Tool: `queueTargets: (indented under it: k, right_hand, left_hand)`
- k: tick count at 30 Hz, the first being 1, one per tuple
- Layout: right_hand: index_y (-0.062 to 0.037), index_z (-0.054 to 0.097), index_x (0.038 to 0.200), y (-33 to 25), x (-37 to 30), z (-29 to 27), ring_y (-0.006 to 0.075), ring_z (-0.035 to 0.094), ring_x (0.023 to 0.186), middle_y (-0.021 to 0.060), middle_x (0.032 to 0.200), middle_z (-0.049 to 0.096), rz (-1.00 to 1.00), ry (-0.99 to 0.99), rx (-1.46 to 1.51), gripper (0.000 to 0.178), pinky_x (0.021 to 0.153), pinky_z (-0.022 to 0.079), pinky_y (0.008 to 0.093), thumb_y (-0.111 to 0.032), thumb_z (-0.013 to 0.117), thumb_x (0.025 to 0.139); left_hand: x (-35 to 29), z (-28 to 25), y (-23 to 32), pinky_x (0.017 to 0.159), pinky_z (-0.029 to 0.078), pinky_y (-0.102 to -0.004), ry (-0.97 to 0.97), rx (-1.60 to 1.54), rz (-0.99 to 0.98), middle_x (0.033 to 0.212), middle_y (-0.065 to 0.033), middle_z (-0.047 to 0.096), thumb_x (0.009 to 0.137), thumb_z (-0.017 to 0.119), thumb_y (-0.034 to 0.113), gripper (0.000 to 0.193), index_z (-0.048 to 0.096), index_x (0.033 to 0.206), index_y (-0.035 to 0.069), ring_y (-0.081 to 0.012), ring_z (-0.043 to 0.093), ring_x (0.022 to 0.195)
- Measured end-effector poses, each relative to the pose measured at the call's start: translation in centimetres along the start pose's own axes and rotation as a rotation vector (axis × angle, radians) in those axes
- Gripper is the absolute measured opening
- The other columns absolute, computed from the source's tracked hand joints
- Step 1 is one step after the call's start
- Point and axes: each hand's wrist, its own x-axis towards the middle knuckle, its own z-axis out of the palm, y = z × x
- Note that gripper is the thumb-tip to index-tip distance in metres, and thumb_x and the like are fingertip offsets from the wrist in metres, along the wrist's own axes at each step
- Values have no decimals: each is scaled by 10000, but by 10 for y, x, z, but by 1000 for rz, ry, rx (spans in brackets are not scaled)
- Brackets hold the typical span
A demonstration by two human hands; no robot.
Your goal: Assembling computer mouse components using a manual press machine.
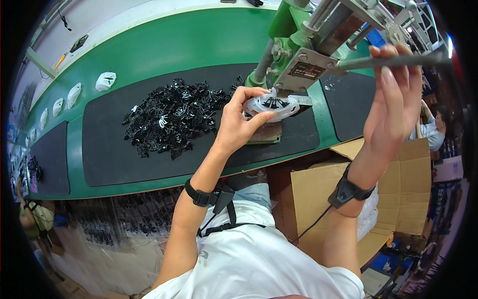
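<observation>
The white plastic part (271, 105) with a black clip inside sits under the green press (298, 55), pinched by the left hand (239, 122). The right hand (393, 99) grasps the press lever (393, 61). A pile of black clips (172, 117) lies just left on the desk (149, 50); a cardboard box (318, 189) stands below.

A long green workbench (164, 47) curves across the upper half of the view, with a pale edge strip along its far side. Dark rubber mats (109, 149) lie on it, one large in the middle, one at 9 o'clock, one at 2 o'clock. Below the bench, at 4 o'clock, stands an open cardboard box (318, 194). At 8 o'clock, clear plastic sheeting (114, 239) hangs under the bench. At 3 o'clock another person (435, 129) sits among crowded shelves. The light is bright and even.
</observation>
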Motion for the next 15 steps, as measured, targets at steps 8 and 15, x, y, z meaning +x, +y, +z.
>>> queueTargets:
  k: [8, 15]
  right_hand:
    - [-60, 433, 1069, 12, -77, 6, 337, 512, 1179, 152, 1080, 516, -128, 135, -80, 318, 1104, 323, 537, 63, 495, 782]
    - [-128, 371, 1018, 14, -88, 14, 374, 469, 1201, 119, 1100, 459, -103, 167, -225, 357, 1111, 293, 571, 91, 486, 760]
  left_hand:
    - [-2, 1, -6, 973, 463, -313, 8, -53, 10, 1264, -138, 564, 808, 766, 27, 419, 513, 1141, 27, -170, 560, 1137]
    - [-2, 0, -6, 994, 443, -320, 13, -56, 44, 1265, -142, 559, 790, 785, 25, 443, 521, 1146, 28, -175, 556, 1140]
